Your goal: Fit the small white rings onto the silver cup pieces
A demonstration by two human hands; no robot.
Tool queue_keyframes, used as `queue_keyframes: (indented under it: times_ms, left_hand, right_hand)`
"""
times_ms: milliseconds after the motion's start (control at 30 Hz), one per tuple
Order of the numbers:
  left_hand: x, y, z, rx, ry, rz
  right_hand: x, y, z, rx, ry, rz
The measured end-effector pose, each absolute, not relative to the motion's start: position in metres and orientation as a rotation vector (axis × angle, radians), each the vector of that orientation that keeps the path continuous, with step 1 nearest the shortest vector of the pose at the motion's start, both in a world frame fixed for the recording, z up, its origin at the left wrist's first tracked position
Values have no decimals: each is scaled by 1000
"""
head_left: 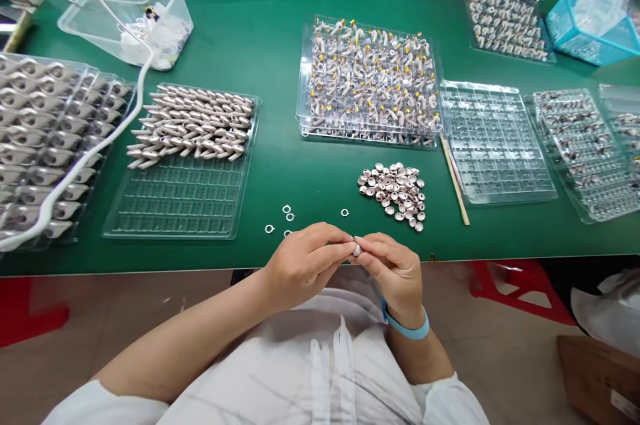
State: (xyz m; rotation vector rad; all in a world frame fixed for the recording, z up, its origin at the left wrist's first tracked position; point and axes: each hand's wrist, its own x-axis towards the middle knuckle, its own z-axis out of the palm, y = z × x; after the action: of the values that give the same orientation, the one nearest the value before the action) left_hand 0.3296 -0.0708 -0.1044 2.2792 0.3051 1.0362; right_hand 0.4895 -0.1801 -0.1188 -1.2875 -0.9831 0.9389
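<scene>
The person's left hand (303, 263) and right hand (396, 273) meet at the near edge of the green table (280, 168). The fingertips of the 2 hands close on a small silvery metal piece (357, 250), pinched between them at the table's edge; the fingers hide much of it, so its full shape cannot be told. A light-blue wristband (407, 327) circles the right wrist. Near the left hand lie 5 small white rings (283, 209): 4 in a loose group, with 1 of these partly hidden behind the hand, and 1 well apart, beyond the fingertips. A heap of small round metal caps (394, 191) lies beyond the right hand, with a thin wooden stick (457, 188) to its right, beside a transparent tray (500, 145). Farther back sit stacked trays (345, 136) of pale curved parts with yellow bits. To the left, slender metal parts (200, 121) lie in the far portion of a ribbed tray (175, 201), and a white cable (47, 208) crosses rows of broad metal parts (23, 135).
</scene>
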Motion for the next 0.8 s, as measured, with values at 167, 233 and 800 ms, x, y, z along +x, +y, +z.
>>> queue_keyframes:
  times_ms: [167, 233, 800]
  left_hand:
    - [329, -72, -107, 2298, 321, 1050]
    - [329, -73, -107, 2316, 329, 1065]
    - [328, -73, -106, 2363, 327, 1088]
  right_hand:
    - [488, -180, -119, -1305, -1013, 900]
    - [487, -180, -118, -1319, -1034, 870]
    - [486, -180, -119, -1336, -1071, 841]
